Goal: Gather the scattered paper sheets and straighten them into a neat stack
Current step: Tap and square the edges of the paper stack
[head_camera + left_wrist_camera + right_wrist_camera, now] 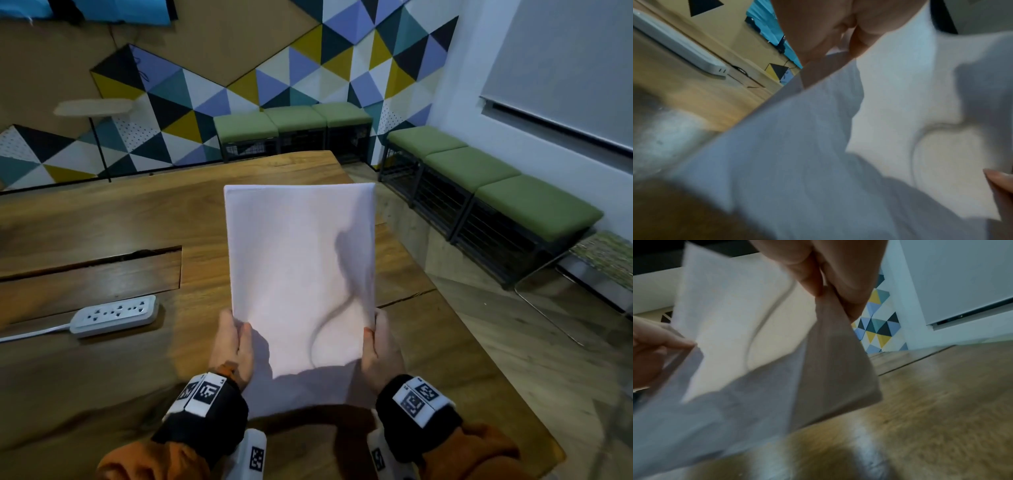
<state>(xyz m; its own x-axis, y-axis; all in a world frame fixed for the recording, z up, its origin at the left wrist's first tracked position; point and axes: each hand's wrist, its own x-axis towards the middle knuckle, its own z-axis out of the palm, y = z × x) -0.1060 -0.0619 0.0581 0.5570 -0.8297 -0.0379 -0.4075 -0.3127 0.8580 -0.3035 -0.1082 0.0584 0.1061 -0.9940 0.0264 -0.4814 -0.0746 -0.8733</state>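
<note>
A stack of white paper sheets (pixel 301 274) is held upright above the wooden table (pixel 102 219), its lower edge near the tabletop. My left hand (pixel 236 346) grips the stack's lower left edge, thumb on the front. My right hand (pixel 376 346) grips the lower right edge. In the left wrist view the paper (pixel 838 146) fills most of the picture, with my left fingers (pixel 828 29) at the top. The right wrist view shows the sheets (pixel 756 337) pinched between my right fingers (pixel 818 264). Dark shadows fall across the front sheet.
A white power strip (pixel 116 313) with its cable lies on the table to the left, beside a long recessed slot (pixel 92 270). Green-cushioned benches (pixel 479 178) line the walls beyond the table's far right corner. The table's right edge drops to the floor.
</note>
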